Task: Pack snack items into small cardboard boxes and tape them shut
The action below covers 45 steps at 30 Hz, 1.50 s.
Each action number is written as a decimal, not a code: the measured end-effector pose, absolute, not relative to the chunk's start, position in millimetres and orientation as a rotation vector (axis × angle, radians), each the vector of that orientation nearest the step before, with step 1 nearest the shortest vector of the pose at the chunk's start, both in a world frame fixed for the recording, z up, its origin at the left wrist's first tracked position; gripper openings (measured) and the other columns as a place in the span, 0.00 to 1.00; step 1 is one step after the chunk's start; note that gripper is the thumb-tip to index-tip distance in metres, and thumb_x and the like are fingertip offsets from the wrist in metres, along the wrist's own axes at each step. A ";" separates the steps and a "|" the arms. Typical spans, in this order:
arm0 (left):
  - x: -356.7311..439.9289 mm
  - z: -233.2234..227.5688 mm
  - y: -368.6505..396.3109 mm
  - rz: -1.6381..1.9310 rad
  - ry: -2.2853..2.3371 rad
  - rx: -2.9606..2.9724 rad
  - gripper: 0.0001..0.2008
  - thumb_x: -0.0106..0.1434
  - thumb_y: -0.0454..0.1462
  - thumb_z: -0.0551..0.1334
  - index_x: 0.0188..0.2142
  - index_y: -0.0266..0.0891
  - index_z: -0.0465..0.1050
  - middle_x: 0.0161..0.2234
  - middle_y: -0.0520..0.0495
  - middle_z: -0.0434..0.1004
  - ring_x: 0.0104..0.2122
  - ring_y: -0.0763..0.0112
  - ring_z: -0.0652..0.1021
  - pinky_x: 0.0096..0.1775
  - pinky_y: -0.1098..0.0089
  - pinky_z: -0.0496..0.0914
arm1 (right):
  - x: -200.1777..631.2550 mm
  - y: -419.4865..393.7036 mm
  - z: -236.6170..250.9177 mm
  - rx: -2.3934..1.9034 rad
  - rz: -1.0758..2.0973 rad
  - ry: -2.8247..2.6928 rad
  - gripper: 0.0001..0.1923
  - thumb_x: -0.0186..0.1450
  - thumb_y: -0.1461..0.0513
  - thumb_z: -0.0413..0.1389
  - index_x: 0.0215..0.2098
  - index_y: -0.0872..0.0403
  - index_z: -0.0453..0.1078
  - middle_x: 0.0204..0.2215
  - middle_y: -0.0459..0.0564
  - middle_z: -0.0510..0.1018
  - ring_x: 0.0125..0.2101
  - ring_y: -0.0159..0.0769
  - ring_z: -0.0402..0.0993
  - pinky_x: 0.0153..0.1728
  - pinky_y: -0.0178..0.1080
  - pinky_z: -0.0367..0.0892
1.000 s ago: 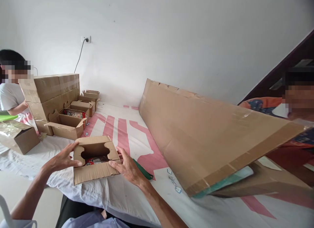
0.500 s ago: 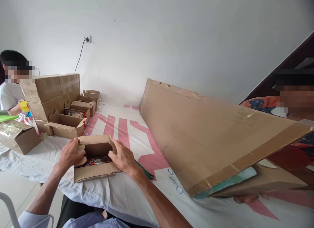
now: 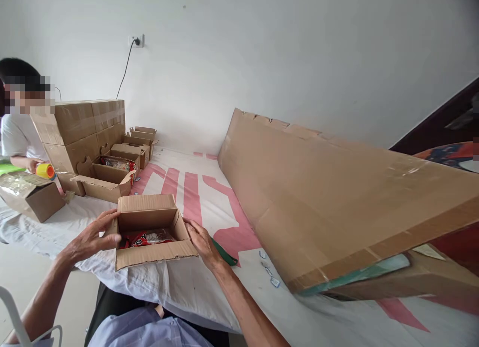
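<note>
A small cardboard box [image 3: 157, 255] sits on the cloth in front of me, its top open and long flaps folded outward. Inside lies a red-and-clear printed plastic packet [image 3: 149, 238]. My left hand [image 3: 92, 237] is at the box's left side, fingers stretched and thumb apart from them, the thumb over the rim. Against the right side, my right hand [image 3: 202, 242] has its fingers closed on the edge; the flap there is mostly hidden. A green strip-like object [image 3: 224, 252] lies just beyond my right wrist.
Several open boxes [image 3: 107, 185] stand at left beside stacked taped cartons [image 3: 77, 120]. A co-worker [image 3: 22, 132] behind them holds a yellow tape roll [image 3: 45, 171]. A large cardboard sheet [image 3: 318, 207] leans across the right. Small blue-edged labels [image 3: 275, 282] lie on the cloth.
Both hands have let go of the inner end flaps and moved to the box's outer sides. The box now stands wider open, showing more of the packet. The view has shifted slightly.
</note>
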State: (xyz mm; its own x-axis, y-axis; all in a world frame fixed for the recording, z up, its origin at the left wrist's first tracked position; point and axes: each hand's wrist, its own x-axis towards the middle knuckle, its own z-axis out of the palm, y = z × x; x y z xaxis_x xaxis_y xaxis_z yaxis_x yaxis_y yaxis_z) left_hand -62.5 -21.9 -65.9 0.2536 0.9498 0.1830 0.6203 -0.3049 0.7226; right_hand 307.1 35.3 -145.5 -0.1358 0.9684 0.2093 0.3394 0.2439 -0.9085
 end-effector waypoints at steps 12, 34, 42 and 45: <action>-48.6 -88.2 -54.3 0.873 1.350 2.001 0.68 0.50 0.55 0.82 0.81 0.54 0.46 0.75 0.36 0.59 0.67 0.35 0.69 0.64 0.45 0.72 | 308.4 -1.4 -67.2 -1.133 0.127 -2.132 0.16 0.75 0.64 0.51 0.51 0.52 0.81 0.53 0.61 0.82 0.55 0.51 0.77 0.60 0.52 0.72; -43.4 -87.0 -50.7 0.865 1.273 2.002 0.69 0.50 0.51 0.83 0.82 0.52 0.45 0.74 0.36 0.59 0.66 0.38 0.69 0.66 0.46 0.69 | 257.1 28.6 -34.9 -1.055 0.696 -3.051 0.13 0.65 0.59 0.67 0.48 0.52 0.84 0.47 0.54 0.81 0.49 0.49 0.78 0.48 0.42 0.68; -44.4 -87.3 -45.0 0.849 1.276 2.044 0.68 0.51 0.50 0.83 0.81 0.53 0.46 0.73 0.37 0.60 0.68 0.39 0.67 0.70 0.43 0.63 | 258.9 27.5 -36.8 -0.963 0.732 -2.949 0.10 0.67 0.58 0.69 0.45 0.52 0.84 0.43 0.50 0.80 0.44 0.43 0.76 0.43 0.40 0.66; -43.0 -92.0 -41.8 0.871 1.268 2.067 0.69 0.50 0.50 0.83 0.81 0.54 0.45 0.73 0.38 0.60 0.68 0.40 0.68 0.70 0.43 0.63 | 249.5 29.2 -38.2 -0.866 0.726 -2.918 0.17 0.67 0.56 0.70 0.52 0.51 0.83 0.45 0.50 0.80 0.46 0.45 0.76 0.45 0.41 0.67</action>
State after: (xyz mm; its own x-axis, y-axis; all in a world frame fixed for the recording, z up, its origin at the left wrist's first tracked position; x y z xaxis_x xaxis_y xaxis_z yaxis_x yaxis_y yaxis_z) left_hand -43.0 -41.8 -92.0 0.3423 0.9092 0.2369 0.5473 -0.3979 0.7363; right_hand 249.5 29.2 -38.2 -0.8468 0.5190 -0.1163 0.5130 0.7393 -0.4363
